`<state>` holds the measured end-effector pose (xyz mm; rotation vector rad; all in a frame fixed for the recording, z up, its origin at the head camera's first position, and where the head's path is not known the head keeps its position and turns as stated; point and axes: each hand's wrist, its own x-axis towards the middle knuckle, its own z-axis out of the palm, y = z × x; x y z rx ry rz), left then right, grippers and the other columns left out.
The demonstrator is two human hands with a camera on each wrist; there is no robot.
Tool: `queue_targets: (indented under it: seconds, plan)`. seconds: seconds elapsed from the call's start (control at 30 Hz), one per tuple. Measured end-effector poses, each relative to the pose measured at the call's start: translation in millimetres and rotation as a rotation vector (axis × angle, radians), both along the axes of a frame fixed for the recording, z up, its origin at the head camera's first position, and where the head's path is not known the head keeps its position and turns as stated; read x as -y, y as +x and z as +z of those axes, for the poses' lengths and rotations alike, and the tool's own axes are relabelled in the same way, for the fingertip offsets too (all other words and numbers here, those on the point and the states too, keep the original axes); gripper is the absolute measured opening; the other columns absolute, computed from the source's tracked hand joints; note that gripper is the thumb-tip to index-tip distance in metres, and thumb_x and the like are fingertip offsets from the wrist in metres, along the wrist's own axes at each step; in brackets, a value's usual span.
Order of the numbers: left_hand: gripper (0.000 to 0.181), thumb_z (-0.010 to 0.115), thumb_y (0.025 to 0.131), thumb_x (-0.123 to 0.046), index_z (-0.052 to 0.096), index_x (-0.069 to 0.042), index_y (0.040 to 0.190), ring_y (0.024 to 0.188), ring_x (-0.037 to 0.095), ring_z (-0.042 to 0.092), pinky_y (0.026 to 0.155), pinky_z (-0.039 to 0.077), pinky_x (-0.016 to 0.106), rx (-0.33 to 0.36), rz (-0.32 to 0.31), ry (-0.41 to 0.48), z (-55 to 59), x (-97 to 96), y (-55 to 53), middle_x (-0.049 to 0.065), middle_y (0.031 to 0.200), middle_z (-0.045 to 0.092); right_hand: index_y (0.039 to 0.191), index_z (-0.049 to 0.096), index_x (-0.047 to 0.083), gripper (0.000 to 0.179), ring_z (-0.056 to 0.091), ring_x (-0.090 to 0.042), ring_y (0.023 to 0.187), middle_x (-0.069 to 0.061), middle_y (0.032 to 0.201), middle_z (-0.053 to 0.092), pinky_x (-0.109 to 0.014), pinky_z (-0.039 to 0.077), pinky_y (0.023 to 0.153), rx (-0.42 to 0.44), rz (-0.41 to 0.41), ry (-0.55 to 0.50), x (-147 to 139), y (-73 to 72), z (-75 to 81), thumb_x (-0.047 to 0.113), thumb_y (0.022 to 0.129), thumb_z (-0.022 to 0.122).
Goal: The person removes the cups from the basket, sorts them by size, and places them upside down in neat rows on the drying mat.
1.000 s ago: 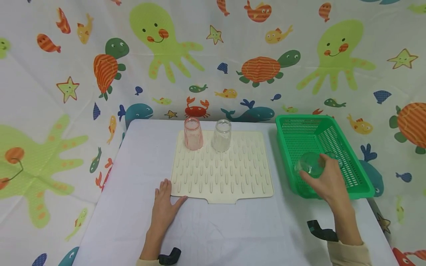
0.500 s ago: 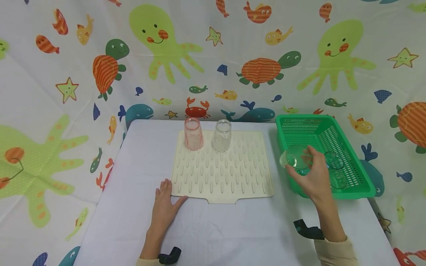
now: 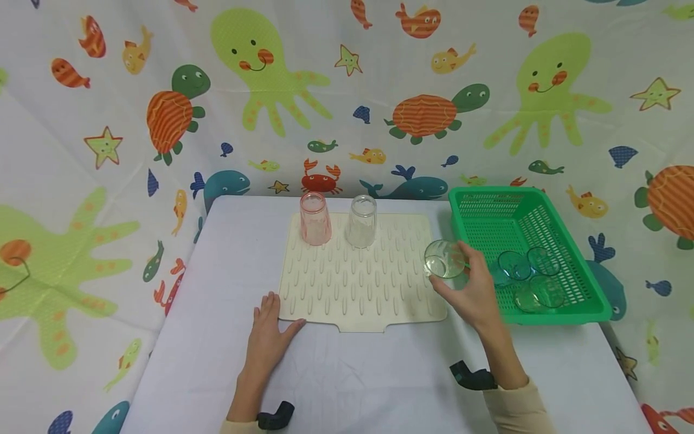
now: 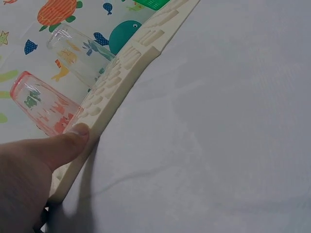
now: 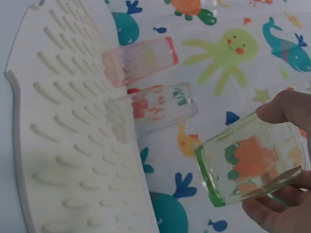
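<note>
My right hand [image 3: 473, 288] grips a green-tinted glass [image 3: 444, 259] [image 5: 250, 162] on its side, in the air over the right edge of the cream ridged drying mat [image 3: 360, 274] [image 5: 63, 145]. A pink glass [image 3: 315, 218] [image 5: 141, 60] and a clear glass [image 3: 362, 220] [image 5: 158, 109] stand upside down at the mat's far edge. My left hand [image 3: 268, 337] lies flat on the white table, thumb [image 4: 68, 141] touching the mat's near left corner [image 4: 82, 141].
A green plastic basket [image 3: 575, 301] stands right of the mat with three more glasses [image 3: 528, 277] lying in it. A sea-creature patterned cloth [image 3: 347, 90] hangs behind and around the white table [image 3: 352, 380].
My right hand has lifted the green-tinted glass out of the basket and carried it left, to over the mat's right edge. The left hand has stayed put.
</note>
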<state>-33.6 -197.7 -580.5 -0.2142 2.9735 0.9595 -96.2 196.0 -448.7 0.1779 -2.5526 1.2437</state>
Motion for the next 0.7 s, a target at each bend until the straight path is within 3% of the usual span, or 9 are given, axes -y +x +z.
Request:
queue_targets:
  seconds: [0.37, 0.53, 0.7]
  plan:
    - [0.098, 0.075, 0.087, -0.049, 0.028, 0.007, 0.154, 0.155, 0.041, 0.016, 0.125, 0.017, 0.06, 0.01, 0.016, 0.108, 13.4, -13.7, -5.5, 0.023, 0.164, 0.024, 0.143, 0.041, -0.009, 0.088, 0.054, -0.041, 0.125, -0.026, 0.138, 0.051, -0.064, 0.047, 0.105, -0.005, 0.098, -0.064, 28, -0.2, -10.4, 0.002, 0.069, 0.088]
    - [0.097, 0.074, 0.087, -0.048, 0.029, 0.006, 0.154, 0.155, 0.038, 0.019, 0.125, 0.023, 0.057, -0.041, -0.027, 0.153, 24.3, -24.9, -11.7, 0.02, 0.164, 0.026, 0.141, 0.044, -0.007, 0.085, 0.054, -0.038, 0.127, -0.023, 0.137, 0.053, -0.061, 0.049, 0.106, 0.01, 0.144, -0.076, 38, 1.6, -15.7, 0.002, 0.069, 0.088]
    - [0.097, 0.077, 0.085, -0.047, 0.032, 0.004, 0.153, 0.151, 0.037, 0.03, 0.121, 0.033, 0.054, -0.136, -0.072, 0.182, 35.7, -39.7, -15.6, 0.021, 0.162, 0.033, 0.142, 0.045, -0.004, 0.085, 0.056, -0.034, 0.127, -0.019, 0.136, 0.055, -0.056, 0.051, 0.106, 0.022, 0.197, -0.072, 47, 5.7, -23.2, 0.004, 0.07, 0.089]
